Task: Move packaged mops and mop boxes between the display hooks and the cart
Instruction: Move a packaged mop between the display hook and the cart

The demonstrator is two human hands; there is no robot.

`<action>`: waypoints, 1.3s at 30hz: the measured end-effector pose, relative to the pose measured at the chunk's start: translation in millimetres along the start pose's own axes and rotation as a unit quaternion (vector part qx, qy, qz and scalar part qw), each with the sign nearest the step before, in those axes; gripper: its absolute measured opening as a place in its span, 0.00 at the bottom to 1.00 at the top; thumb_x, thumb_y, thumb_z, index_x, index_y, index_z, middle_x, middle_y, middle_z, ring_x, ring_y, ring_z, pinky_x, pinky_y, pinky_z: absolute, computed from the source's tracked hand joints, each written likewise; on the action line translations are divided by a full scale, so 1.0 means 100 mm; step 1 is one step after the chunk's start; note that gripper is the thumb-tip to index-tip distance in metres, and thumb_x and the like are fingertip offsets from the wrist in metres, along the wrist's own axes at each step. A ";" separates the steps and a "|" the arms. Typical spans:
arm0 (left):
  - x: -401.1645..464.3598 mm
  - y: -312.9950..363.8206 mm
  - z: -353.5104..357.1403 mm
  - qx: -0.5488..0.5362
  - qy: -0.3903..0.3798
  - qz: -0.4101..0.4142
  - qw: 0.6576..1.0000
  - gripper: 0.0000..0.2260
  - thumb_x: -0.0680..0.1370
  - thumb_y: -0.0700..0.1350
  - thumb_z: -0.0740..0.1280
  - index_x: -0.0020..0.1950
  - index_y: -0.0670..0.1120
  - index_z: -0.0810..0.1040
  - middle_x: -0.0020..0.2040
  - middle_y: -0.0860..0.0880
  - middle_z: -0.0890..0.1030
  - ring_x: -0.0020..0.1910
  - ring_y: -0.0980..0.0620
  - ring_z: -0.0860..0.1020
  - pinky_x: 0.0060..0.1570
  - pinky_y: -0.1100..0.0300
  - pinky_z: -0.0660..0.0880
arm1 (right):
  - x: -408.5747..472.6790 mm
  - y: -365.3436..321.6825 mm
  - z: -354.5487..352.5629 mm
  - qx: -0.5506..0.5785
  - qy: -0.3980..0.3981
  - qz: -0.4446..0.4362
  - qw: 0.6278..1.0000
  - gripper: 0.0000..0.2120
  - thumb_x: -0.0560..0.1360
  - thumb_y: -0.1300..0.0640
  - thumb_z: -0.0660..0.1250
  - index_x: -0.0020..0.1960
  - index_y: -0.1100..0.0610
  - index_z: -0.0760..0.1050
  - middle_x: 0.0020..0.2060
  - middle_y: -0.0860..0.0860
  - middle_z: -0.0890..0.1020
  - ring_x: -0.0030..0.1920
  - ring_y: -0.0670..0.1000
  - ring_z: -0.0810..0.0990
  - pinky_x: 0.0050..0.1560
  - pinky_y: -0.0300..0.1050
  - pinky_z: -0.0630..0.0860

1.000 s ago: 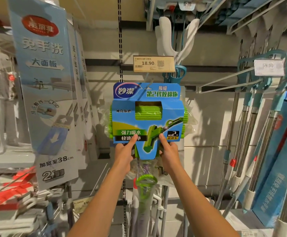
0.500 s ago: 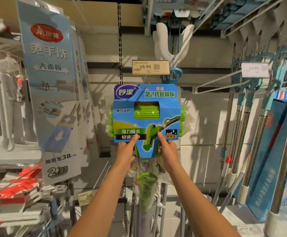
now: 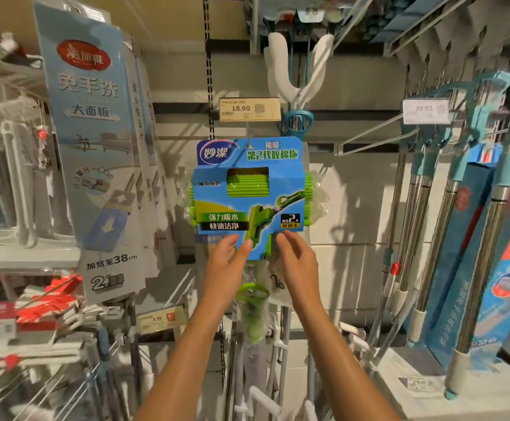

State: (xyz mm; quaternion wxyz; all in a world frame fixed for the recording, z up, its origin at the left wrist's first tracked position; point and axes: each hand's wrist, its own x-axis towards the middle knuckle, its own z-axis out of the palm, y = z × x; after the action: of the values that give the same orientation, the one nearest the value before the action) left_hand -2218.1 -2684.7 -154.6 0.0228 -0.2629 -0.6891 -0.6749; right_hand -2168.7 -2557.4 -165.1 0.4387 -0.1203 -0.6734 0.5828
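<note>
A packaged sponge mop in a blue and green card (image 3: 249,196) hangs on a display hook just below the 18.90 price tag (image 3: 249,108); its bagged green handle (image 3: 252,311) hangs below. My left hand (image 3: 227,262) is at the card's lower edge, fingers relaxed, thumb tip just touching the card. My right hand (image 3: 296,259) is beside the lower right corner with loosely spread fingers that hold nothing.
Tall grey-blue mop boxes (image 3: 92,141) hang at the left. Steel-poled mops with teal heads (image 3: 423,208) hang at the right next to blue boxes (image 3: 508,268). Bare hooks (image 3: 378,138) stick out at the right. White mop parts fill the lower left shelves.
Both hands have let go of the card's lower edge and drawn slightly back and apart. The packaged mop now hangs from the hook by itself.
</note>
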 end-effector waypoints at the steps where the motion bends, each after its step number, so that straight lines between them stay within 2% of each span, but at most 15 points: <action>1: -0.08 0.03 -0.01 0.031 0.003 0.011 0.999 0.23 0.82 0.55 0.65 0.75 0.47 0.70 0.72 0.49 0.74 0.71 0.52 0.72 0.71 0.48 0.69 | -0.07 -0.05 -0.05 -0.017 -0.003 -0.016 1.000 0.15 0.80 0.50 0.67 0.64 0.55 0.78 0.58 0.44 0.82 0.60 0.44 0.79 0.53 0.26 0.73; 3: -0.24 0.06 -0.02 0.103 0.016 0.037 0.994 0.25 0.81 0.58 0.64 0.76 0.51 0.69 0.74 0.51 0.72 0.72 0.51 0.70 0.71 0.47 0.69 | -0.23 -0.12 -0.17 -0.066 -0.005 -0.051 0.996 0.13 0.79 0.46 0.67 0.62 0.47 0.77 0.54 0.34 0.79 0.58 0.36 0.78 0.51 0.22 0.70; 4: -0.34 0.06 -0.03 0.144 0.024 0.051 0.988 0.25 0.81 0.59 0.64 0.77 0.53 0.68 0.76 0.52 0.70 0.73 0.51 0.69 0.71 0.48 0.68 | -0.31 -0.15 -0.23 -0.096 -0.007 -0.071 0.993 0.15 0.77 0.43 0.66 0.62 0.45 0.76 0.55 0.33 0.79 0.58 0.35 0.76 0.53 0.23 0.68; 8: -0.72 0.05 -0.04 0.331 0.056 0.096 0.937 0.32 0.79 0.64 0.61 0.80 0.53 0.62 0.81 0.54 0.59 0.80 0.54 0.56 0.75 0.52 0.59 | -0.62 -0.16 -0.46 -0.227 -0.025 -0.110 0.967 0.28 0.77 0.38 0.63 0.74 0.50 0.70 0.73 0.46 0.72 0.73 0.46 0.67 0.71 0.43 0.64; 13: -1.22 0.00 -0.08 0.448 0.076 0.081 0.887 0.42 0.73 0.73 0.49 0.82 0.52 0.57 0.83 0.52 0.53 0.82 0.52 0.48 0.79 0.49 0.52 | -0.97 -0.11 -0.66 -0.287 -0.084 -0.105 0.948 0.33 0.77 0.34 0.59 0.76 0.51 0.67 0.78 0.48 0.65 0.78 0.49 0.61 0.76 0.53 0.62; 15: -1.45 -0.01 -0.14 0.459 0.084 0.061 0.883 0.41 0.75 0.73 0.50 0.82 0.51 0.58 0.83 0.49 0.53 0.82 0.50 0.47 0.80 0.47 0.51 | -1.11 -0.06 -0.69 -0.295 -0.107 -0.099 0.944 0.35 0.76 0.31 0.56 0.76 0.50 0.67 0.78 0.48 0.64 0.78 0.49 0.59 0.77 0.55 0.60; 17: -1.72 -0.04 -0.20 0.459 0.100 0.064 0.881 0.36 0.78 0.67 0.61 0.79 0.45 0.65 0.81 0.43 0.60 0.81 0.43 0.54 0.78 0.41 0.57 | -1.28 0.01 -0.70 -0.290 -0.129 -0.101 0.943 0.33 0.77 0.32 0.57 0.76 0.49 0.67 0.78 0.47 0.63 0.78 0.48 0.58 0.77 0.50 0.57; 18: -1.85 -0.07 -0.23 0.467 0.114 0.071 0.874 0.36 0.77 0.63 0.66 0.77 0.42 0.68 0.79 0.40 0.64 0.80 0.39 0.58 0.75 0.39 0.61 | -1.37 0.04 -0.71 -0.284 -0.140 -0.103 0.943 0.33 0.78 0.32 0.58 0.76 0.49 0.67 0.79 0.47 0.63 0.78 0.48 0.58 0.76 0.48 0.57; 20: -2.08 -0.09 -0.32 0.499 0.122 0.039 0.857 0.35 0.76 0.60 0.70 0.76 0.42 0.70 0.78 0.39 0.66 0.79 0.37 0.60 0.74 0.37 0.62 | -1.55 0.06 -0.68 -0.273 -0.165 -0.098 0.943 0.34 0.77 0.32 0.58 0.76 0.49 0.67 0.79 0.47 0.62 0.79 0.48 0.57 0.76 0.48 0.57; 23: -2.39 -0.09 -0.52 0.534 0.102 -0.038 0.839 0.38 0.75 0.63 0.69 0.79 0.45 0.65 0.81 0.41 0.60 0.80 0.39 0.56 0.77 0.40 0.58 | -1.84 0.01 -0.63 -0.266 -0.207 -0.088 0.938 0.37 0.75 0.30 0.55 0.77 0.49 0.66 0.79 0.46 0.60 0.79 0.47 0.56 0.77 0.49 0.56; 26: -2.72 -0.03 -0.72 0.548 0.116 -0.067 0.826 0.39 0.74 0.65 0.67 0.80 0.47 0.63 0.81 0.42 0.60 0.80 0.39 0.56 0.77 0.40 0.59 | -2.18 -0.10 -0.56 -0.253 -0.236 -0.097 0.933 0.36 0.76 0.29 0.55 0.76 0.49 0.67 0.79 0.46 0.61 0.79 0.47 0.56 0.77 0.49 0.56; 29: -3.11 0.04 -0.96 0.538 0.151 -0.078 0.826 0.38 0.74 0.66 0.64 0.79 0.47 0.64 0.79 0.41 0.63 0.79 0.38 0.59 0.75 0.39 0.61 | -2.54 -0.26 -0.45 -0.236 -0.271 -0.118 0.926 0.36 0.76 0.30 0.55 0.77 0.49 0.66 0.79 0.46 0.61 0.79 0.46 0.56 0.76 0.45 0.54; 31: -3.41 0.07 -1.16 0.526 0.182 -0.082 0.827 0.37 0.74 0.64 0.67 0.78 0.46 0.66 0.78 0.40 0.65 0.79 0.37 0.59 0.75 0.38 0.62 | -2.80 -0.39 -0.34 -0.228 -0.285 -0.139 0.921 0.35 0.77 0.30 0.56 0.77 0.50 0.66 0.79 0.46 0.61 0.79 0.47 0.56 0.75 0.43 0.53; 34: -3.96 0.17 -1.50 0.511 0.224 -0.099 0.824 0.37 0.74 0.65 0.65 0.78 0.46 0.67 0.79 0.41 0.63 0.80 0.40 0.58 0.76 0.39 0.60 | -3.30 -0.63 -0.17 -0.214 -0.314 -0.157 0.912 0.37 0.76 0.30 0.54 0.77 0.50 0.66 0.79 0.47 0.62 0.78 0.48 0.58 0.74 0.46 0.57; 39: -5.06 0.45 -2.12 0.544 0.259 -0.148 0.784 0.36 0.75 0.65 0.66 0.79 0.50 0.64 0.81 0.45 0.59 0.81 0.43 0.54 0.77 0.44 0.57 | -4.34 -1.01 0.08 -0.178 -0.397 -0.164 0.885 0.38 0.75 0.29 0.54 0.77 0.50 0.65 0.79 0.46 0.60 0.79 0.48 0.56 0.76 0.50 0.58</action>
State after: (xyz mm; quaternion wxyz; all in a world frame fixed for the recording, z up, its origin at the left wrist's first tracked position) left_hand -1833.5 -3054.8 -289.8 0.2397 0.0835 -0.9406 -0.2255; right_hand -1884.8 -2884.3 -269.9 0.1954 0.1571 -0.8940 0.3714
